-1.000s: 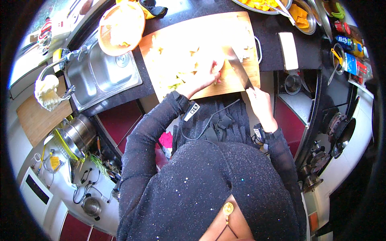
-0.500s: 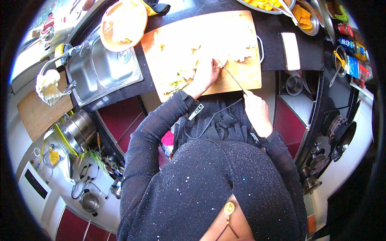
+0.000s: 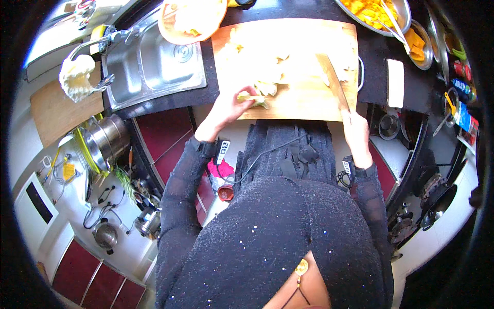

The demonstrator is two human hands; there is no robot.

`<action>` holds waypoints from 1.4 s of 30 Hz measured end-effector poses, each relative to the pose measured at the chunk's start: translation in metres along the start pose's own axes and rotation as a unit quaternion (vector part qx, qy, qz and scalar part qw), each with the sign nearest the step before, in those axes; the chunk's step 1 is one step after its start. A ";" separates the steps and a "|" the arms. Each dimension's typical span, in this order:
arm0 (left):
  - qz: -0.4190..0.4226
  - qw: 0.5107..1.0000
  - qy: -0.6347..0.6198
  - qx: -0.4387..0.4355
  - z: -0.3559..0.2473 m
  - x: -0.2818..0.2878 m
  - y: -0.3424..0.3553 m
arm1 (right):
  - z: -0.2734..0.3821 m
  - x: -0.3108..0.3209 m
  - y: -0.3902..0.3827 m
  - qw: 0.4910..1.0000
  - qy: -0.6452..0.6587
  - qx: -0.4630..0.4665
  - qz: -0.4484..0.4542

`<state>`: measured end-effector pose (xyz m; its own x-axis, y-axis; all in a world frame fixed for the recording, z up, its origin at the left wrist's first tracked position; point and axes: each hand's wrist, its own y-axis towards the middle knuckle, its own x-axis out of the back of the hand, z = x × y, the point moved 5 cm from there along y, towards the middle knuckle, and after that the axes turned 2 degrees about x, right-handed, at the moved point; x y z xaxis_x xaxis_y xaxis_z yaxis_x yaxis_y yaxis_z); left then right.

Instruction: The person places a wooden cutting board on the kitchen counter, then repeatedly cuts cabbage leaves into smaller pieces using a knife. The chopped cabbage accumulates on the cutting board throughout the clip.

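Observation:
On the wooden cutting board (image 3: 303,110) my right hand (image 3: 357,135) grips a kitchen knife (image 3: 334,85). Its broad blade points away from me over the board's right part. At the near left edge, my left hand (image 3: 230,110) pinches a pale green vegetable piece (image 3: 257,101), which looks like cabbage. More pale green pieces (image 3: 267,87) lie just beyond those fingers. Strong glare washes out the far half of the board, so the cut pieces there are hard to make out.
An orange basket (image 3: 208,31) stands beyond the board's left corner, beside the steel sink (image 3: 154,77). At far right are a steel bowl of yellow-orange pieces (image 3: 370,15) and another with orange chunks (image 3: 418,44). A white rectangular object (image 3: 395,82) lies right of the board.
The knife has moved right, its blade now away from my left hand. My left hand has come left and nearer the board's front edge with a vegetable piece. The whole view has shifted.

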<state>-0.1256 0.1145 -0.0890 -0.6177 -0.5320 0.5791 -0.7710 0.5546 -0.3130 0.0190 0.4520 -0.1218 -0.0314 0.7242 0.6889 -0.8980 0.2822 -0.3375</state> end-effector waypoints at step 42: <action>-0.068 0.985 0.147 -0.062 0.040 -0.038 -0.054 | 0.014 -0.023 0.007 0.999 -0.023 0.015 0.036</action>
<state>-0.0666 0.0793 -0.1245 -0.4251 -0.4078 0.8081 -0.8068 0.5754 -0.1341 0.0076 0.4290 -0.1310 -0.1162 0.7124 0.6921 -0.9054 0.2105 -0.3687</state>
